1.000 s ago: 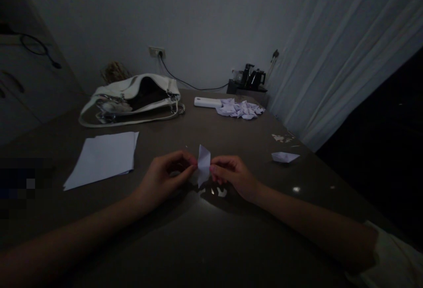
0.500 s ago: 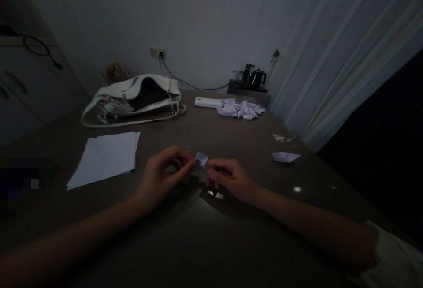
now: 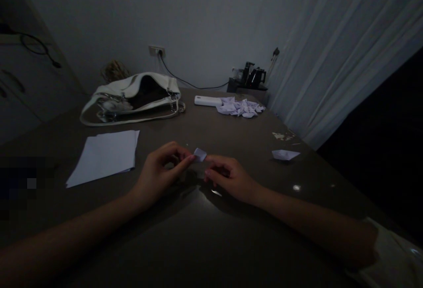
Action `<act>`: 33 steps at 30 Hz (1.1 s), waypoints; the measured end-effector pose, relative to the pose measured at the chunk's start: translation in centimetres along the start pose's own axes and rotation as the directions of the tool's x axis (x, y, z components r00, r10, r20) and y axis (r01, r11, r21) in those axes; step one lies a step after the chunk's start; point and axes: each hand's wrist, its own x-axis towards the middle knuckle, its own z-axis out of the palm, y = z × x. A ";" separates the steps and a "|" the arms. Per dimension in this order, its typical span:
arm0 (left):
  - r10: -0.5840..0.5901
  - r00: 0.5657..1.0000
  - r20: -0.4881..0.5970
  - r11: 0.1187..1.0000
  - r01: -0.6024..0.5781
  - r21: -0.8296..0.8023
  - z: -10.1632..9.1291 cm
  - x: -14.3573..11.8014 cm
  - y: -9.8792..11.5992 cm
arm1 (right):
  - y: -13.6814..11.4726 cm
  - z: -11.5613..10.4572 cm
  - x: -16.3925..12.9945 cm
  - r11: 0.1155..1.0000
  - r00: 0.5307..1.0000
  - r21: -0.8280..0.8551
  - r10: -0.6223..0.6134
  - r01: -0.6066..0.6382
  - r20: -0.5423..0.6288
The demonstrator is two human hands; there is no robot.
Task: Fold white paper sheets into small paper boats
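Note:
Between the thumb and forefinger of my left hand [image 3: 165, 169] is a small folded piece of white paper [image 3: 199, 155], raised a little over the dark table. My right hand [image 3: 233, 177] is just to its right. The right forefinger reaches to the paper's edge, with the thumb lower and apart from it; the other fingers curl under and are partly hidden. A folded paper boat [image 3: 284, 155] sits by itself on the right. Flat white sheets [image 3: 107, 155] lie stacked to the left of my left hand.
A white handbag [image 3: 139, 96] stands open at the back left. Further right, a white bar-shaped object [image 3: 207, 101] lies against a heap of folded papers [image 3: 243, 107]. Small scraps [image 3: 280, 136] lie near the table's right edge, beside the curtain [image 3: 317, 80]. A black kettle [image 3: 257, 77] stands behind.
The folded paper has tilted and shifted slightly up and left with my left hand. My right forefinger stays at its edge, and the right hand has barely moved.

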 end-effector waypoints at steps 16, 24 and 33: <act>0.003 0.997 0.082 0.995 0.006 -0.103 -0.2 0.0 0.5 | 0.2 0.1 0.0 0.994 1.000 -0.105 -0.018 0.017 -0.007; 0.037 0.998 0.055 0.996 -0.033 -0.082 -0.3 0.0 0.7 | 0.0 0.2 -0.1 0.983 0.999 -0.180 -0.043 0.038 -0.025; 0.076 0.996 0.038 0.994 -0.073 -0.076 -0.3 -0.1 0.6 | 0.3 -0.3 0.3 0.994 0.999 0.105 0.016 -0.020 0.038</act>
